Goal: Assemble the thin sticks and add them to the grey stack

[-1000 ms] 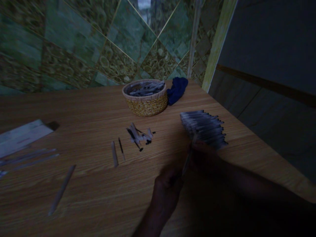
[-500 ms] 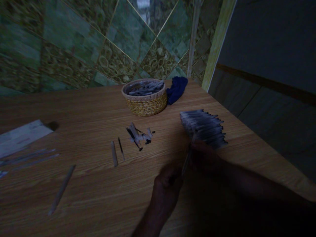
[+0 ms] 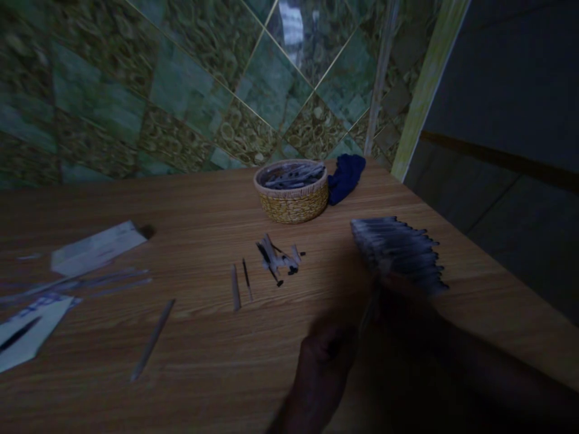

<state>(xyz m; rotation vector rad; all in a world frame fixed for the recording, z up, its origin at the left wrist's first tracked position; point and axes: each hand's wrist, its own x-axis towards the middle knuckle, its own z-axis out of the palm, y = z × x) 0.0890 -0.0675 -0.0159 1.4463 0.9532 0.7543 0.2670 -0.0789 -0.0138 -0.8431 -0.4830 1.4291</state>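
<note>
Between my two hands is a slim pen-like stick, dim and partly covered by fingers. My left hand is closed around its lower end. The fingers of my right hand are closed on its upper end, dark and in shadow. Just beyond the right hand lies a row of pens, side by side with dark tips to the right. Left of the hands, a small heap of pen parts holds barrels, dark sticks and little black pieces. A pale pen barrel and a thin refill lie beside it.
A woven basket full of pens stands near the wall, with a dark blue cloth against it. At left lie a longer pale barrel, a white packet, thin strips and a paper sheet with a dark pen.
My view has turned to the left, so everything sits further right in the picture and the paper sheet shows more fully. Both hands stay closed on the stick.
</note>
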